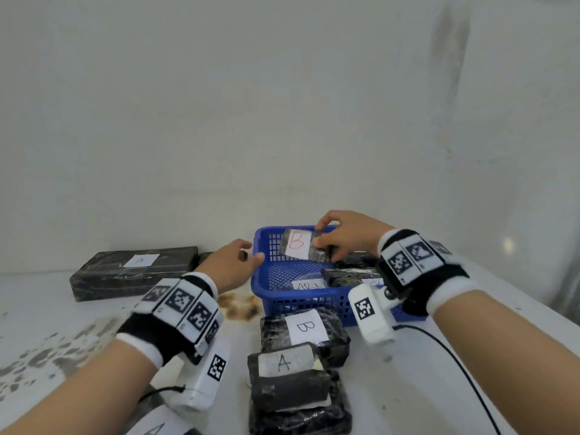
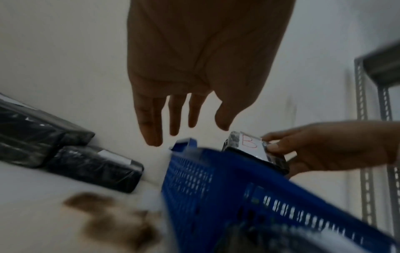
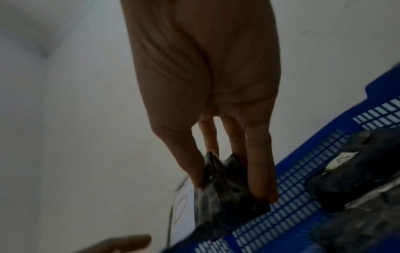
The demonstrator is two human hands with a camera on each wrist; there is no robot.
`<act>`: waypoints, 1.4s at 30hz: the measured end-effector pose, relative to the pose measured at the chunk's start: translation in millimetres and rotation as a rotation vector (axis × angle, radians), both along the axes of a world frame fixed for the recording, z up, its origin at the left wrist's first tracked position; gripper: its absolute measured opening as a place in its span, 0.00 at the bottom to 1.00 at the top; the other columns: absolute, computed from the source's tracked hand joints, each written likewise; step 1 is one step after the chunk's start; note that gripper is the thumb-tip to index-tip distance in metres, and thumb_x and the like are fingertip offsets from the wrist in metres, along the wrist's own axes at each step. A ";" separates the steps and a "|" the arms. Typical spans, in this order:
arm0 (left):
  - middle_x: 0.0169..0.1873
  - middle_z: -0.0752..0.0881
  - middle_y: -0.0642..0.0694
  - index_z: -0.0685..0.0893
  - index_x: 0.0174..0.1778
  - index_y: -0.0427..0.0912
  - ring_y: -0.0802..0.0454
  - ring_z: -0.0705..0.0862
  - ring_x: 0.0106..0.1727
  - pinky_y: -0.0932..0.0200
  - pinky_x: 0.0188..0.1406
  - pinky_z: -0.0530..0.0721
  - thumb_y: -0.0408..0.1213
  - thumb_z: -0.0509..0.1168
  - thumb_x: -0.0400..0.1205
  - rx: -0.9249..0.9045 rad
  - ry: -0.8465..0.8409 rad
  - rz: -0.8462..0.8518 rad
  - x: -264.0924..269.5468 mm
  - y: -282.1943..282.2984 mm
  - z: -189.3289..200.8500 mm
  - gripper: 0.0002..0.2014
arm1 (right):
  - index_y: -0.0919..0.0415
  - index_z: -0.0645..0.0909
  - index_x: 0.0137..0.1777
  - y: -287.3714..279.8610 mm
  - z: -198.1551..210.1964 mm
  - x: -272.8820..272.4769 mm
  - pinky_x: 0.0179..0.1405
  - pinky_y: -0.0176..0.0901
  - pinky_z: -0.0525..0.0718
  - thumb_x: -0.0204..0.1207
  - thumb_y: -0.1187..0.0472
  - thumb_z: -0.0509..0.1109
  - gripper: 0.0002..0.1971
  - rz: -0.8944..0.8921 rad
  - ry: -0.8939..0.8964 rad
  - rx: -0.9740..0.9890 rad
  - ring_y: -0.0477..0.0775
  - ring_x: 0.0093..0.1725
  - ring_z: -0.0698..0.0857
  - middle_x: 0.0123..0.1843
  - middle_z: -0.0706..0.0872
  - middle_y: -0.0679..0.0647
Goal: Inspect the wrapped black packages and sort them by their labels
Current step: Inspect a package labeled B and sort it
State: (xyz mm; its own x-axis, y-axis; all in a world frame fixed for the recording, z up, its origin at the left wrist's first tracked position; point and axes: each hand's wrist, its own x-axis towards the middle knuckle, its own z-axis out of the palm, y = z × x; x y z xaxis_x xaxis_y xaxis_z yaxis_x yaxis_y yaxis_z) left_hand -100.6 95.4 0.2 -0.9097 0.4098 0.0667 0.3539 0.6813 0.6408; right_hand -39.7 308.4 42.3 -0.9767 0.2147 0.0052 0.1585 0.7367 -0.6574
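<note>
Overhead, stained white table, pale wall – right grip pinching B package, left grip wide

Basket is bright blue mesh. Package in the middle of the frame is black with a white label, red B on it. The lower-middle ones have black letters on white. Wristbands are black and white with checkered square markers. Brown stain on the white tabletop.
</note>
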 end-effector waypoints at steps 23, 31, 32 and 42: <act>0.75 0.72 0.39 0.48 0.86 0.46 0.41 0.85 0.57 0.50 0.56 0.81 0.35 0.47 0.91 0.084 -0.005 -0.141 -19.0 23.2 -44.6 0.27 | 0.53 0.84 0.70 24.5 -16.9 -70.9 0.47 0.44 0.88 0.83 0.65 0.71 0.17 0.212 -0.517 0.191 0.45 0.27 0.87 0.37 0.90 0.45; 0.75 0.72 0.38 0.46 0.86 0.45 0.46 0.83 0.51 0.55 0.50 0.79 0.35 0.47 0.91 0.091 -0.003 -0.147 -20.8 24.0 -47.0 0.27 | 0.50 0.83 0.72 27.6 -22.5 -83.2 0.63 0.52 0.87 0.84 0.65 0.69 0.19 0.265 -0.592 0.343 0.49 0.41 0.88 0.55 0.89 0.58; 0.76 0.71 0.38 0.46 0.86 0.45 0.46 0.84 0.50 0.55 0.50 0.79 0.35 0.46 0.91 0.095 -0.003 -0.146 -21.2 24.3 -47.4 0.27 | 0.49 0.82 0.73 26.5 -22.6 -84.4 0.66 0.55 0.86 0.85 0.65 0.67 0.19 0.280 -0.622 0.369 0.53 0.48 0.87 0.58 0.88 0.59; 0.78 0.69 0.37 0.46 0.86 0.46 0.56 0.80 0.39 0.60 0.45 0.73 0.36 0.46 0.91 0.100 -0.005 -0.134 -23.5 25.9 -48.3 0.27 | 0.49 0.77 0.69 31.8 -27.3 -94.1 0.51 0.47 0.87 0.81 0.66 0.73 0.19 0.335 -0.668 0.279 0.60 0.58 0.84 0.70 0.85 0.66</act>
State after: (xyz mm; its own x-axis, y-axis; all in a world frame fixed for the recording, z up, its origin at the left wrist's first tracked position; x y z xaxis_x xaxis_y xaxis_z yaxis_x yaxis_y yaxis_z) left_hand -124.1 121.3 -48.1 -0.8475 0.5194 0.1093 0.4346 0.5609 0.7047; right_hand -133.8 340.2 15.0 -0.8042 -0.0137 -0.5941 0.1948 0.9384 -0.2853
